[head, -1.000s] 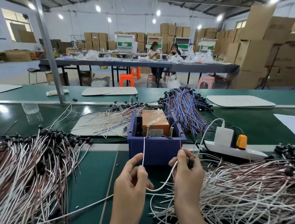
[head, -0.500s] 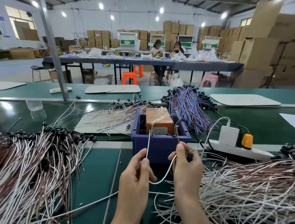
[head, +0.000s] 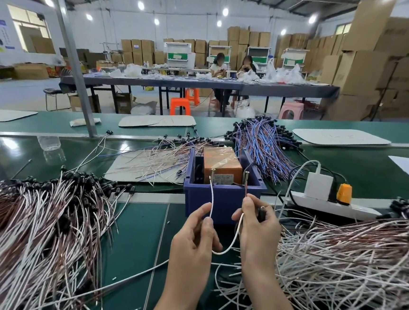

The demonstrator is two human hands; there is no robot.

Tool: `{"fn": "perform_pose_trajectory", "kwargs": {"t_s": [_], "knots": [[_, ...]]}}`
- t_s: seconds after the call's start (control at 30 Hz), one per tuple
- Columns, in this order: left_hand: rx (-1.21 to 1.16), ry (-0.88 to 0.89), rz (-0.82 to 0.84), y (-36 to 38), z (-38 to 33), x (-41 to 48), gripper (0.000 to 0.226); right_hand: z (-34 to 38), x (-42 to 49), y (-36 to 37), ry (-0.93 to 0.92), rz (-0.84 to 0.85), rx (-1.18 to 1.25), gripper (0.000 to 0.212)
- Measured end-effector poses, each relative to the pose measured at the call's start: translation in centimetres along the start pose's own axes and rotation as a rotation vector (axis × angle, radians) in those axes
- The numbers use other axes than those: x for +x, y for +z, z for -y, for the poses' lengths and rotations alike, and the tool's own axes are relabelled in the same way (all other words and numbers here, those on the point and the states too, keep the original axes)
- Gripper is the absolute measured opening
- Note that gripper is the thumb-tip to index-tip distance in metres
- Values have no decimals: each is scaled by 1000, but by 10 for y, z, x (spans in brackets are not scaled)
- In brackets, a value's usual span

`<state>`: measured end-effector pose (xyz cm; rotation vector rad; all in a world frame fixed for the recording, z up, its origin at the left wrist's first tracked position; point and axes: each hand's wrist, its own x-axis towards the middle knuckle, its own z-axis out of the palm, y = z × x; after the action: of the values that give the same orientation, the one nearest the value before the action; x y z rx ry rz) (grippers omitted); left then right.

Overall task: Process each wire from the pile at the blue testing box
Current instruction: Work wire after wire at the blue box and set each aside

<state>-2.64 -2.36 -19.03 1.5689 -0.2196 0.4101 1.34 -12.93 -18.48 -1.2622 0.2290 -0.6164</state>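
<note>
The blue testing box (head: 222, 196) stands in front of me with an orange block and two upright metal pins inside. My left hand (head: 194, 240) pinches the white lead of one wire (head: 227, 249), its tip raised to the left pin. My right hand (head: 257, 230) pinches the wire's brown lead, which reaches up to the right pin, with the black end piece held in the same hand. The wire sags in a loop between my hands. A pile of white and brown wires (head: 349, 273) lies at my right.
A second large heap of wires (head: 31, 226) covers the left. More wires lie on a pad (head: 148, 167) behind the box, and a blue-violet bundle (head: 263, 145) sits behind right. A white power strip (head: 330, 203) with plugs lies right of the box. Two people sit at a far table.
Both hands have risen slightly toward the box, bringing the two wire tips up to the metal pins. The view has shifted a little closer.
</note>
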Motion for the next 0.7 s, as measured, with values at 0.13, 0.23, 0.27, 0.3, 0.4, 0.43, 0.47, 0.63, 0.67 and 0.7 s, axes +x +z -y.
{"fn": "perform_pose_trajectory", "kwargs": {"t_s": [0.13,0.23,0.27,0.3,0.4,0.43,0.47,0.63,0.67,0.7], "knots": [[11,10,1,-1,1,0,27,2,-1,-1,8,0,-9,9],[21,8,6,-1,1,0,27,2,-1,-2,13,-13,-97,25],[23,6,7,-1,2,0,27,2,-1,-2,13,-20,-132,31],[23,2,7,-1,2,0,27,2,-1,-2,14,-24,-146,35],[28,-10,10,-1,3,0,27,3,-2,-2,26,-19,-149,37],[31,-10,10,-2,3,0,27,3,-3,-2,33,-18,-146,36],[32,-10,9,-2,3,0,27,4,-3,-1,41,-18,-143,36],[31,-10,6,-2,3,0,27,9,-5,-1,57,19,-24,11],[35,-10,4,-2,3,0,27,9,-5,-1,61,18,-15,11],[35,-8,-2,-1,3,0,27,9,-5,-1,59,13,-33,14]]}}
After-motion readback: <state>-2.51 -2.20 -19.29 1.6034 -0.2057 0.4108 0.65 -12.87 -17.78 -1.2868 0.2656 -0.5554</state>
